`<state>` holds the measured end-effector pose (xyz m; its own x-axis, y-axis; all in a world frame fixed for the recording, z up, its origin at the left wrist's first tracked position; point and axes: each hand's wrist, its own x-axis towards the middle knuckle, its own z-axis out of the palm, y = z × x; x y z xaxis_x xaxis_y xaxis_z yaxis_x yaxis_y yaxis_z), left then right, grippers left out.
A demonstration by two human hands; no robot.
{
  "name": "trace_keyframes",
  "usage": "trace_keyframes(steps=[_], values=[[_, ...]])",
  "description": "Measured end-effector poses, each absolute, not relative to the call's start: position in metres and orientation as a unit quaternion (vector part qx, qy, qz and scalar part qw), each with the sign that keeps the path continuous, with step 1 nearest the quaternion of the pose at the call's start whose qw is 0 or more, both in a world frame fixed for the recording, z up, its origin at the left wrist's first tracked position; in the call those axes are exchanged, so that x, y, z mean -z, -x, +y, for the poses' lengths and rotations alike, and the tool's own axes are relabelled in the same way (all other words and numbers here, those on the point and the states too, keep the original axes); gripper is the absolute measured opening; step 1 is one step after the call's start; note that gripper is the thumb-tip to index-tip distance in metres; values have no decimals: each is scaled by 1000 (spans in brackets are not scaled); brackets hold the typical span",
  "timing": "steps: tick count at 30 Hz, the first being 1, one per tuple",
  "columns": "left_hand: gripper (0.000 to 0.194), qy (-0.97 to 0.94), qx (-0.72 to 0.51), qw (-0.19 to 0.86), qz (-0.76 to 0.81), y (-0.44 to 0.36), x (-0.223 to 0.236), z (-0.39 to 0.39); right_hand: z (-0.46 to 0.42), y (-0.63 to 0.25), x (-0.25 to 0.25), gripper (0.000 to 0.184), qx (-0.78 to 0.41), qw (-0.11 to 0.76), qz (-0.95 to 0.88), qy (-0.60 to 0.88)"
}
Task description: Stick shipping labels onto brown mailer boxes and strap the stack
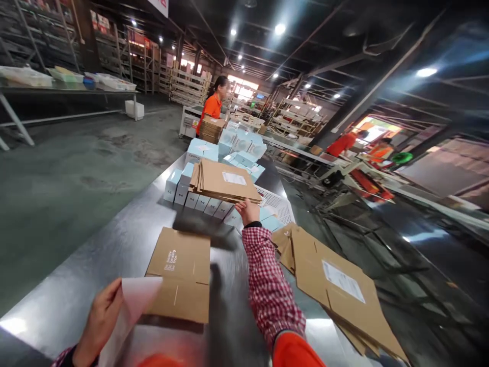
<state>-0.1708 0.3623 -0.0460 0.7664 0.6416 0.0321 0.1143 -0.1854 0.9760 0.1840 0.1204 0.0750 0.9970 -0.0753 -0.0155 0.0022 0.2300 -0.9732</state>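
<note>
My left hand [100, 318] pinches a white sheet of paper [132, 311] at the near edge of a steel table [107, 255]. Just beyond it lies a flat folded brown carton [181, 272]. My right hand [247, 210], in a red checked sleeve, reaches forward and closes on the near edge of a stack of flat brown cartons [225, 181]. That stack rests on rows of small light-blue boxes [198, 199].
Another pile of flat cartons with white labels [336, 290] lies at the right. A white perforated tray [277, 201] sits behind it. More blue boxes [240, 145] stand further back, near a person in orange [212, 107]. Racks line the left wall.
</note>
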Motion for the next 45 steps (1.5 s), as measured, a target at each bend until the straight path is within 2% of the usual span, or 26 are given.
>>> trace_keyframes(steps=[2,4,6,7,8,10,13,15,17,20,24,28,32,37,41,45], values=[[30,-759,-240,560,229,173,26,357,126,-142,-54,30,-37,775,-7,630],[30,-772,-247,548,207,172,9,354,138,-85,-30,48,-185,746,-136,626],[31,-774,-254,545,198,167,-2,353,154,-26,-6,65,-392,645,-317,575],[31,-770,-260,548,199,163,-5,355,162,0,6,70,-448,595,-368,557],[31,-764,-263,553,203,159,-6,357,170,22,17,63,-470,563,-391,556],[33,-756,-256,562,216,152,-1,366,183,51,35,45,-482,555,-364,572],[45,-773,-236,536,244,146,14,383,189,64,49,41,-496,604,-271,562],[54,-783,-267,492,273,149,24,388,187,62,50,40,-486,624,-244,561],[59,-787,-268,492,258,156,31,383,184,58,48,37,-452,627,-245,586],[63,-788,-149,570,178,165,35,362,180,55,46,34,-408,619,-265,616],[52,-759,-81,611,209,163,44,340,177,57,56,37,-380,615,-250,644],[45,-758,-73,610,222,158,57,334,173,54,68,53,-329,600,-230,692],[49,-782,-73,579,219,156,63,327,171,55,77,31,-307,584,-244,711],[54,-807,-60,533,248,150,84,321,174,53,98,33,-293,612,-179,712],[41,-852,-6,491,178,161,119,325,171,-2,107,37,-215,580,-101,780],[36,-871,19,469,142,181,153,329,168,-77,113,26,-148,540,-78,825]])
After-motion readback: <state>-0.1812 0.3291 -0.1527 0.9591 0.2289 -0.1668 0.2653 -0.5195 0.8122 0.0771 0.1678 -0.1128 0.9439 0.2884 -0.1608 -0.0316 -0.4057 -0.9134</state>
